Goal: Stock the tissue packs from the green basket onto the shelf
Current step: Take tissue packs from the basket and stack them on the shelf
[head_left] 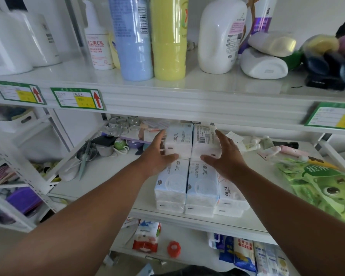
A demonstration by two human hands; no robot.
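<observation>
Front edge of white metal shelf [197, 220]: stacked white-and-blue plastic-wrapped tissue packs [189, 186]. Behind them, left hand [157, 156] and right hand [225, 156], fingers straight and spread, press the sides of two rear tissue packs [191, 142] side by side.

The upper shelf edge [187, 100] is hiding the back of the middle shelf. The tall bottles [147, 36] are running past the top edge. The dark clutter [331, 62] at far right is blurring. The shelf labels' [78, 97] print is staying too small to read.
</observation>
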